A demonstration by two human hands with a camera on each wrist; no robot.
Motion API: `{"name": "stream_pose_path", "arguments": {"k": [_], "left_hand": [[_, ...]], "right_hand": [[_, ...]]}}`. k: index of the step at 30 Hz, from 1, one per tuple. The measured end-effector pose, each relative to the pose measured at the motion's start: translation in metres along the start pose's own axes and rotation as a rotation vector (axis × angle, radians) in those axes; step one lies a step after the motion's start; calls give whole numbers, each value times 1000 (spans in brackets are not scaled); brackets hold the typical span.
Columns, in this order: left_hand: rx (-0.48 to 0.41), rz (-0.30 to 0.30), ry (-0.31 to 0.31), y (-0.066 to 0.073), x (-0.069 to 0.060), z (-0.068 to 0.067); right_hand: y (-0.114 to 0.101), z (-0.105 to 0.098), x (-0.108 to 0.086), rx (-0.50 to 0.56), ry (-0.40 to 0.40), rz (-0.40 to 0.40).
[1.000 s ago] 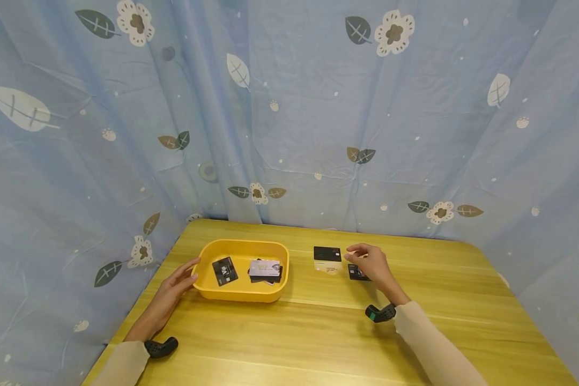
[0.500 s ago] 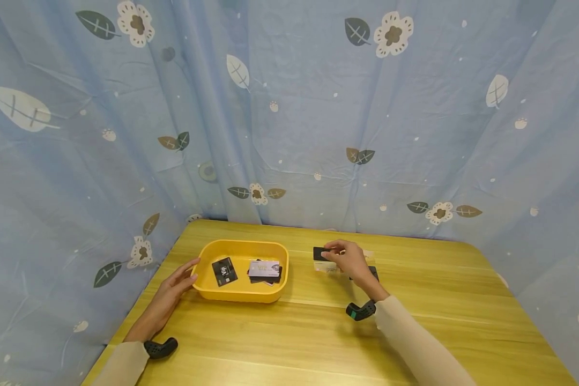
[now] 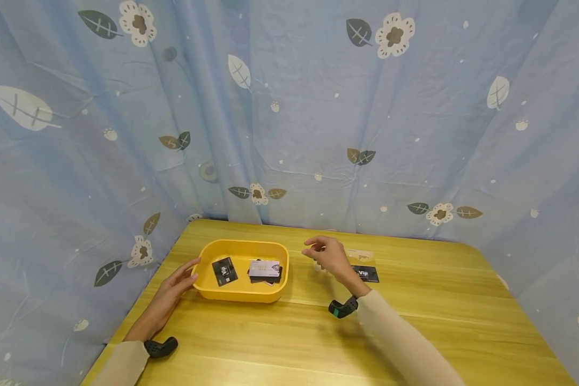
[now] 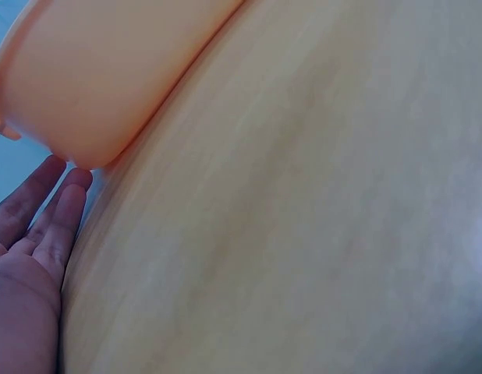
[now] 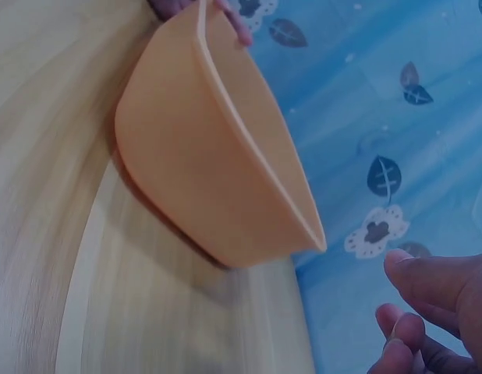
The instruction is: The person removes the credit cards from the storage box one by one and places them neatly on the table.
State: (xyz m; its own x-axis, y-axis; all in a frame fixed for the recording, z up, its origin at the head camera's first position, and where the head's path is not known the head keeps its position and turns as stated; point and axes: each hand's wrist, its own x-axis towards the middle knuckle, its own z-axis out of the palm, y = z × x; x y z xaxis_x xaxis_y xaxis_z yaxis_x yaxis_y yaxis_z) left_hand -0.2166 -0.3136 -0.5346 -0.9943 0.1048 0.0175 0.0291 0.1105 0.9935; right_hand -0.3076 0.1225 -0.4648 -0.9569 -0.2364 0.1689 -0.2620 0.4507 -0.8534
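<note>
In the head view my left hand (image 3: 170, 292) holds the left end of a yellow plastic bin (image 3: 231, 294), with digits over its rim and other fingers against the outside wall. A black VIP card (image 3: 224, 271) lies in the bin, apart from a small card pile topped by a silvery VIP card (image 3: 264, 268). My right hand (image 3: 330, 257) hovers over the table right of the bin, thumb and fingertips apart, no card visible between them. Beneath it a white card (image 3: 317, 266) shows only at its edge. Right of this hand lie a gold card (image 3: 362, 256) and a black Vip card (image 3: 366, 274).
The yellow wood-grain table (image 3: 270, 343) extends toward me in front of the bin. A blue curtain (image 3: 309, 118) with leaves and flowers hangs behind and at both sides. Each wrist wears a black camera band (image 3: 161, 347).
My right hand has moved left from above the gold and black Vip cards, past the black card, toward the bin. That black card is now hidden behind it. My left hand stays put.
</note>
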Motion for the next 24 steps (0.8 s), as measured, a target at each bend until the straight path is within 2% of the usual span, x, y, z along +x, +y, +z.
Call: {"name": "stream_pose_path", "arguments": {"k": [14, 24], "left_hand": [[-4, -14, 1, 2, 0, 1], [-2, -16, 3, 1, 0, 0]], "right_hand": [[-30, 40, 12, 16, -73, -45], [-44, 62, 14, 3, -85, -60]]}}
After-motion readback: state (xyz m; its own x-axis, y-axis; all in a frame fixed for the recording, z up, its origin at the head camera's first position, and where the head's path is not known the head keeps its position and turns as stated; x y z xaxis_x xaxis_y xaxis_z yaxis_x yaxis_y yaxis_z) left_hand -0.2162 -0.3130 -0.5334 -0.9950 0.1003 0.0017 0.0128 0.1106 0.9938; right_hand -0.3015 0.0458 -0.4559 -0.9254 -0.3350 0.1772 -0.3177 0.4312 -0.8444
